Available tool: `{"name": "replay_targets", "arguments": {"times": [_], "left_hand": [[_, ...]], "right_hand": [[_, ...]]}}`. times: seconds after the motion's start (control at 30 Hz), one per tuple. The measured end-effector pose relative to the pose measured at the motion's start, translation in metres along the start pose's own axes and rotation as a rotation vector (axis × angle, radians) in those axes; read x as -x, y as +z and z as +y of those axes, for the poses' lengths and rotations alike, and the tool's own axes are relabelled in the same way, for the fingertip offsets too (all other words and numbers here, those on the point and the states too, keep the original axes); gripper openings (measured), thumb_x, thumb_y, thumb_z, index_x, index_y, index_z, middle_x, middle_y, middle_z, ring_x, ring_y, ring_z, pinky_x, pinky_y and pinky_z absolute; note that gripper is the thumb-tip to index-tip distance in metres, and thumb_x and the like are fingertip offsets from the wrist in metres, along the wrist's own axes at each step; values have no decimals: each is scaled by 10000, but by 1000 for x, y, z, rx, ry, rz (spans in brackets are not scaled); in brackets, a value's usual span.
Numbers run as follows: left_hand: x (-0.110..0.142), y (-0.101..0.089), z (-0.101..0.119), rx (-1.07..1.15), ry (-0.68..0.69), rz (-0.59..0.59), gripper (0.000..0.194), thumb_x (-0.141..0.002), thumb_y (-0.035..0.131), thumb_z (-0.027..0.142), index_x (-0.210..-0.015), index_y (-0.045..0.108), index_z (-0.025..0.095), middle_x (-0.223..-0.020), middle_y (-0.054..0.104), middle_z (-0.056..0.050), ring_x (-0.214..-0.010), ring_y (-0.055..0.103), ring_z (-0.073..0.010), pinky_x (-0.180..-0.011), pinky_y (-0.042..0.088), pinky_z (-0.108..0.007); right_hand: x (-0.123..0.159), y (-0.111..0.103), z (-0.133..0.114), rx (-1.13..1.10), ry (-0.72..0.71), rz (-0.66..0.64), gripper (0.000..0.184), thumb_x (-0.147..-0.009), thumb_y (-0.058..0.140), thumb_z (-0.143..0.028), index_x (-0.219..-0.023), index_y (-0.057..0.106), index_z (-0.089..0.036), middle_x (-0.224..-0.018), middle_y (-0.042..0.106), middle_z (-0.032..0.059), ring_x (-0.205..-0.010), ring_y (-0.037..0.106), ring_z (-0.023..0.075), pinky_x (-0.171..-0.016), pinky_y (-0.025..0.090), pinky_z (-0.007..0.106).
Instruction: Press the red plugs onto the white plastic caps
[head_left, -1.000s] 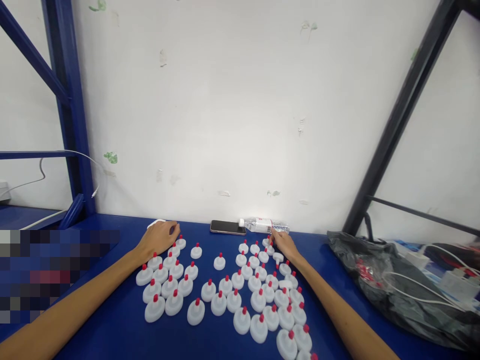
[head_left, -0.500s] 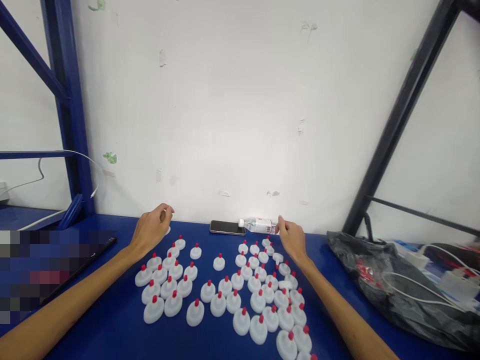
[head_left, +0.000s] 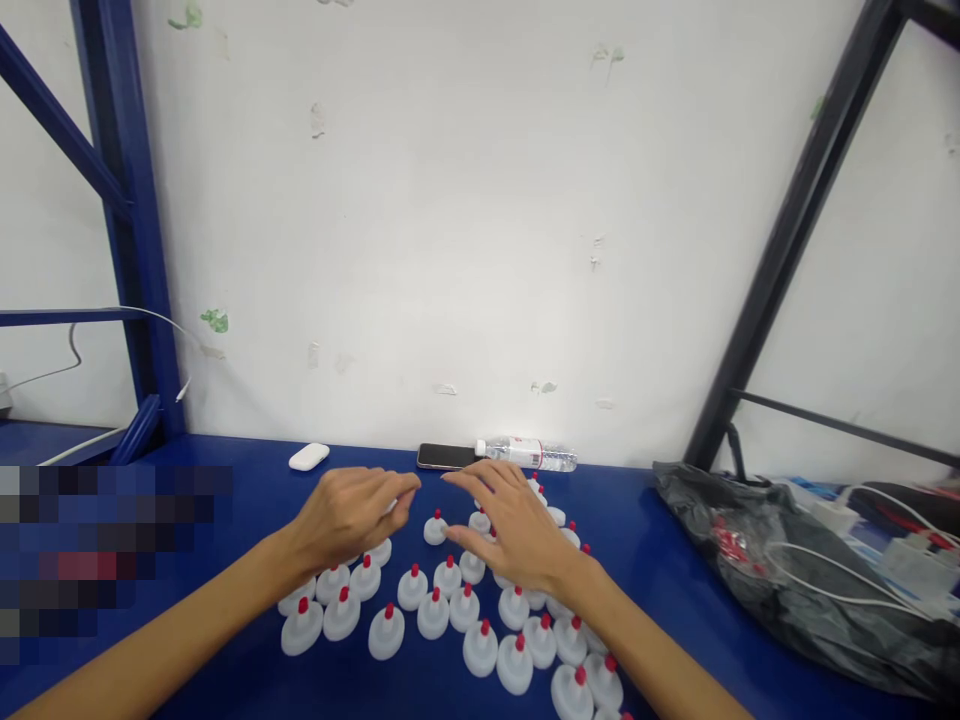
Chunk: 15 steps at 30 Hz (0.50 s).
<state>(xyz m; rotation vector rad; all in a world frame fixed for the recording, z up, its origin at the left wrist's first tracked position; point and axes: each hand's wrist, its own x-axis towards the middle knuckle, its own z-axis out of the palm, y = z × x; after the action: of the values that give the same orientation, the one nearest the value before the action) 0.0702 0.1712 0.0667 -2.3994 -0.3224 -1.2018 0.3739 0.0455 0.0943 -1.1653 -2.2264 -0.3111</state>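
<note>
Several white, oval plastic caps with red tips (head_left: 386, 632) stand in loose groups on the blue table. My left hand (head_left: 352, 512) is over the left group, thumb and fingers closed together. A sliver of white shows between them; whether it is held or lies behind is unclear. My right hand (head_left: 517, 525) is open, palm down, above the right group, its thumb and fingers apart. Its thumb is close to a single white cap (head_left: 435, 528) between the hands. Both hands and forearms hide some of the caps.
Along the wall lie a white rounded case (head_left: 309, 457), a dark phone (head_left: 442, 457) and a clear water bottle (head_left: 555, 457). A black plastic bag (head_left: 697, 520) with red pieces and white cables is at right. Blue frame posts (head_left: 142, 250) rise at left.
Both hands have moved inward toward each other, the left rightward from the white case, the right leftward from the bottle. My right hand has opened. The view has shifted slightly.
</note>
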Motion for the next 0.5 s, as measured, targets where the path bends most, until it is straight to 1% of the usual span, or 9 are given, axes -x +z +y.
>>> {"name": "replay_targets", "arguments": {"times": [0.03,0.1,0.17,0.23,0.4,0.5], "left_hand": [[-2,1,9,6,39,7,214,-1221,832,396,-1257,806,187,-1015,800,8,-749,734,-134,-700,684,-280],[-7,1,23,9,74,26,192,-1224,827,371,-1267,805,186,-984,787,19,-723,721,-126,-671,668,-263],[-12,0,34,9,72,51,171,-1229,820,349,-1266,801,183,-945,766,34,-682,691,-114,-635,642,-244],[-17,-3,40,17,62,71,154,-1233,812,333,-1266,799,183,-919,748,45,-652,663,-104,-613,624,-232],[-21,-5,41,58,27,77,153,-1231,814,315,-1301,797,181,-980,781,24,-693,704,-110,-620,637,-228],[-19,-3,37,75,-5,56,169,-1228,819,319,-1324,798,181,-1020,801,11,-720,727,-117,-640,656,-237]], "right_hand": [[0,0,-2,3,-21,-18,573,-1199,831,-534,-1682,719,-246,-1549,848,160,-1446,772,378,-1309,614,642],[1,-1,-6,6,-51,-46,626,-1192,845,-553,-1718,691,-249,-1581,835,166,-1475,759,379,-1342,594,652],[1,-3,-10,5,-71,-61,646,-1185,855,-581,-1715,687,-252,-1611,821,172,-1505,744,384,-1367,573,664],[1,-5,-15,-2,-91,-71,641,-1184,853,-600,-1697,693,-251,-1628,812,171,-1532,731,386,-1386,554,666],[1,-3,-23,-28,-138,-103,538,-1251,750,-578,-1688,684,-271,-1582,835,125,-1532,738,339,-1429,507,665],[2,0,-25,-28,-153,-132,508,-1262,720,-593,-1651,711,-266,-1602,825,138,-1518,748,332,-1399,539,644]]}}
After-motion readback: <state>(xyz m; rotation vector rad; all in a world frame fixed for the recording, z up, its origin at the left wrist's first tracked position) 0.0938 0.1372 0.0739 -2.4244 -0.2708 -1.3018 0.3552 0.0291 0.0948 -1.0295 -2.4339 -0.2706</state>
